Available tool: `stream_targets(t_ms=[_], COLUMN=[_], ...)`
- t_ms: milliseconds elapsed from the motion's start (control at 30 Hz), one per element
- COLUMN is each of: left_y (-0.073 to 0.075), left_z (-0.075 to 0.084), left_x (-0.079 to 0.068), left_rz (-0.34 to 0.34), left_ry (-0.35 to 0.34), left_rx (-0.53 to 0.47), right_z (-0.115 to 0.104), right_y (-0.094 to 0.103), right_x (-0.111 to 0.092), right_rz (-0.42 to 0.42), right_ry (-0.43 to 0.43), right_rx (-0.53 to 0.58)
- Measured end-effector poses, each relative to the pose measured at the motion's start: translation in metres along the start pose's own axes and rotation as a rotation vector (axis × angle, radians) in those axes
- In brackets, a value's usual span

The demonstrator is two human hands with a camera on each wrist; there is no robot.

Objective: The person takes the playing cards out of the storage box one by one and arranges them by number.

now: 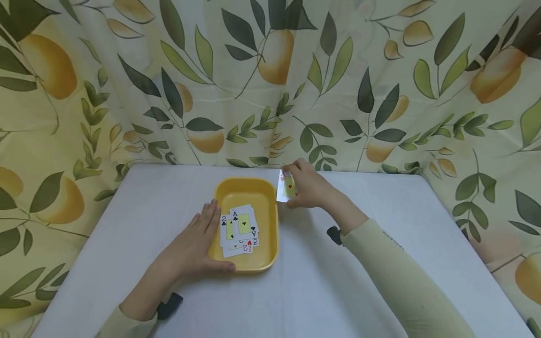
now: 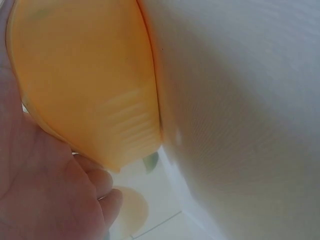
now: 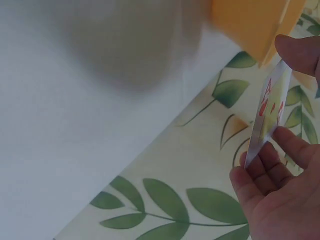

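A yellow tray (image 1: 267, 253) stands left of the middle of the table. Overlapping playing cards lie in it, an ace of clubs (image 1: 244, 221) uppermost, with a two of clubs and red-suited cards partly covered beneath. My left hand (image 1: 192, 244) rests along the tray's left rim with fingers extended, the thumb at the front edge. Just outside the tray's far right corner, my right hand (image 1: 310, 185) grips a red ace playing card (image 3: 271, 107) by its edges, between thumb and fingers. The card is tilted, its face partly hidden by the hand in the head view.
White cloth covers the table (image 1: 359, 291). A curtain (image 1: 329, 94) printed with leaves and fruit hangs right behind its far edge. Dark wrist straps (image 1: 170, 306) show at both sleeves.
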State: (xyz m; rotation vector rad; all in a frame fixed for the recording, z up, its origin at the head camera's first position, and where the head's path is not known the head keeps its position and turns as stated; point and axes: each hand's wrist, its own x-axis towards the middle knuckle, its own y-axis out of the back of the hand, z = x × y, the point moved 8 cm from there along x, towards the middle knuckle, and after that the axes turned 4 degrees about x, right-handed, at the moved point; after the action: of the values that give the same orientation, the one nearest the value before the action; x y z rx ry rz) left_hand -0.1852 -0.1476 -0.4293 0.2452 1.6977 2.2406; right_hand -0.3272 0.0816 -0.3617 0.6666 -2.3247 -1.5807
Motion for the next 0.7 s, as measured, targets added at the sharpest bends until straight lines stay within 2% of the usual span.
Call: stream_targets(t_ms=[333,700], left_y=[-0.001,0.0], left_z=[0.0,-0.001], left_x=[0.001,0.001], left_rz=[-0.001,0.008], left_ry=[-0.009,-0.009], left_rx=[-0.001,0.008], right_z=[0.017,0.041], right_y=[-0.004,-0.029], right_x=[0.01,0.027], right_rz=[-0.049,-0.12], right_ry=[-0.051,-0.08], right_rx=[-0.042,-0.048])
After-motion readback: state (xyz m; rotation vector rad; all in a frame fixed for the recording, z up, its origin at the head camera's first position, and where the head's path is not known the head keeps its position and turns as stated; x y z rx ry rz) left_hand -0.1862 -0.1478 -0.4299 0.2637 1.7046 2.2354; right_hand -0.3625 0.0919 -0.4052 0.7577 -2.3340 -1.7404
